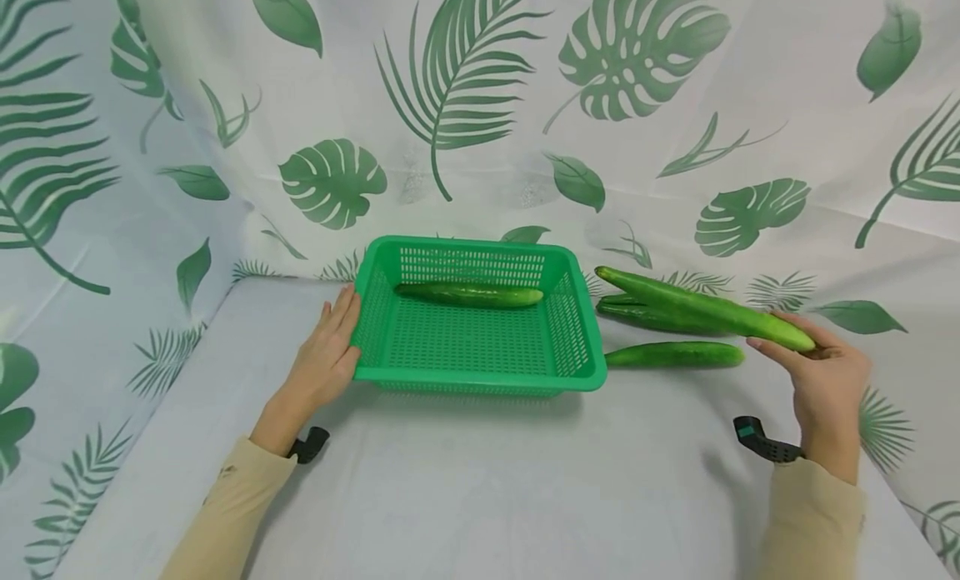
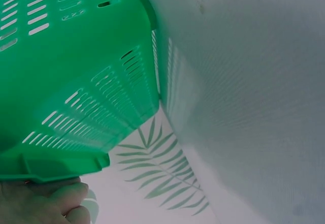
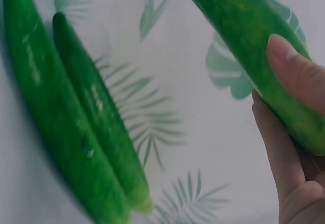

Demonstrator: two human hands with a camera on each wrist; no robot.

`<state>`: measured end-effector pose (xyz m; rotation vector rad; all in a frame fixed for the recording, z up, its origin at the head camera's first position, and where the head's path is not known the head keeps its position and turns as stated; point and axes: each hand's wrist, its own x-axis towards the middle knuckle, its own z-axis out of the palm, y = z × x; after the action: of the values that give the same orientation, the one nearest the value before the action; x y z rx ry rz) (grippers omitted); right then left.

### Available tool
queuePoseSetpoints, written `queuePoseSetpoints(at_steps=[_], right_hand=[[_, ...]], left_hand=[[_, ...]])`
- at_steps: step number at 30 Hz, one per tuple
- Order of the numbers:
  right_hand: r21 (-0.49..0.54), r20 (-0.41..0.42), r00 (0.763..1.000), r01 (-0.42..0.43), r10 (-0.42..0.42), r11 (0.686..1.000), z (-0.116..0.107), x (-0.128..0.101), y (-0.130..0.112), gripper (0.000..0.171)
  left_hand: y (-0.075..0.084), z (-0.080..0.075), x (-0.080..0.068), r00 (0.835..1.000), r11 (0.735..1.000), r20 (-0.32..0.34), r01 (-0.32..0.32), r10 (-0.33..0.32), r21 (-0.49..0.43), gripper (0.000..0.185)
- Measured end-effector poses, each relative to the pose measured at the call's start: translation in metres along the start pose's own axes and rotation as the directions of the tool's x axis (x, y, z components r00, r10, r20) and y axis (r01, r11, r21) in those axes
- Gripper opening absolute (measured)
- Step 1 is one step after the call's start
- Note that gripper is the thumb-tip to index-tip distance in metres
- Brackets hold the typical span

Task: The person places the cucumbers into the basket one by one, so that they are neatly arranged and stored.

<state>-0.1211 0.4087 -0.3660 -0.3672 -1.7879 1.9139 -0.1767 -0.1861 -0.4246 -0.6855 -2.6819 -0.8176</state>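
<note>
Head view: I saw the left hand, fingers flat, steadying the green basket.
Right hand: pinched a lifted cucumber by its end, clear of the table.

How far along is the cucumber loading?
One long green cucumber already lies in the green plastic slotted basket. The right hand holds a second cucumber lifted off the table; the left hand rests against the basket's side. At least two more cucumbers lie on the leaf-print cloth.
</note>
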Motion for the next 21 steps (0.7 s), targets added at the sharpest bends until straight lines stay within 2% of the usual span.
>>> queuePoseSetpoints(at_steps=[7, 14, 21], right_hand=[[0.105, 0.051, 0.998, 0.037, -0.043, 0.994, 0.036, 0.007, -0.013, 0.055], [0.077, 0.109, 0.993, 0.028, -0.036, 0.997, 0.070, 0.011, -0.027, 0.057], [0.092, 0.193, 0.977, 0.077, -0.094, 0.993, 0.107, 0.012, -0.037, 0.054]], left_hand=[[-0.001, 0.001, 0.000, 1.000, 1.000, -0.002, 0.004, -0.004, -0.002, 0.071], [0.000, 0.001, 0.000, 1.000, 1.000, 0.006, 0.006, -0.006, -0.007, 0.071], [0.001, -0.001, -0.001, 1.000, 1.000, 0.008, 0.009, -0.009, -0.009, 0.071]])
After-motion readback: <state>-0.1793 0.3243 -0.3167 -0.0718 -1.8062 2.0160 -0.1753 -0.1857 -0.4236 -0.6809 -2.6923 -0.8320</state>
